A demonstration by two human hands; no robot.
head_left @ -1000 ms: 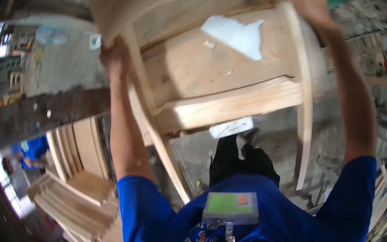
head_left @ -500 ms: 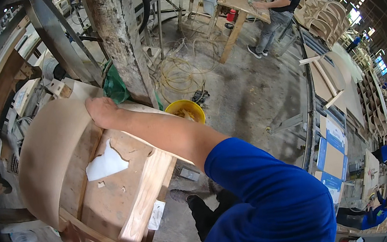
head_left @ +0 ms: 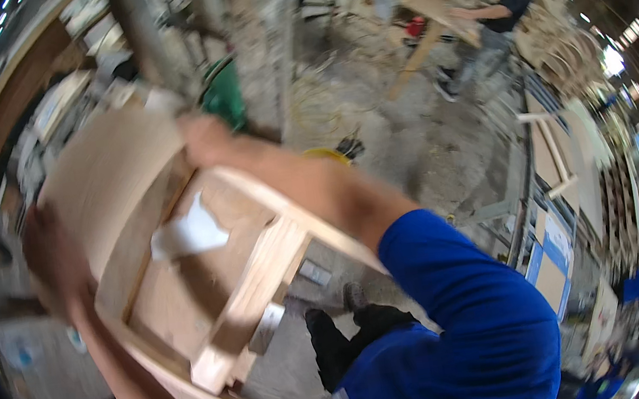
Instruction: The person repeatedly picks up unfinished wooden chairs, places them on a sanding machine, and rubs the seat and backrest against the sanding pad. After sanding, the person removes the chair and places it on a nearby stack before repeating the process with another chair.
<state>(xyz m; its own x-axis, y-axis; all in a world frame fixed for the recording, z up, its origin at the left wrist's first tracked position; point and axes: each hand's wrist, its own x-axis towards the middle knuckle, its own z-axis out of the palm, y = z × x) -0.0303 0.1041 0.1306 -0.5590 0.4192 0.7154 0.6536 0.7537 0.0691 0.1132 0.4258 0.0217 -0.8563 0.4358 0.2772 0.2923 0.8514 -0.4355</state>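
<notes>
In front of me is a wooden furniture frame point(head_left: 253, 275) with a curved, smooth brown panel point(head_left: 113, 173) along its left side. My right hand point(head_left: 204, 138) is closed at the panel's far end, where it meets the frame's rail. Against the near left part of the panel's outer face lies my left hand point(head_left: 53, 252), its fingers smeared by motion. Inside the frame, an irregular white piece point(head_left: 190, 233) rests on a flat board. A pale wooden crossbar point(head_left: 248, 300) spans the frame near my body.
A green bag point(head_left: 223, 96) hangs by a worn post point(head_left: 262, 55) beyond the frame. Part of a yellow bucket point(head_left: 326, 155) shows behind my right arm. At the far right, a co-worker point(head_left: 500, 10) stands at a wooden table point(head_left: 435, 6). Cardboard point(head_left: 553, 250) lies along the right.
My left hand has moved from the frame's near corner up onto the curved panel's outer face. The frame and my right hand now appear farther right, and the view is blurred.
</notes>
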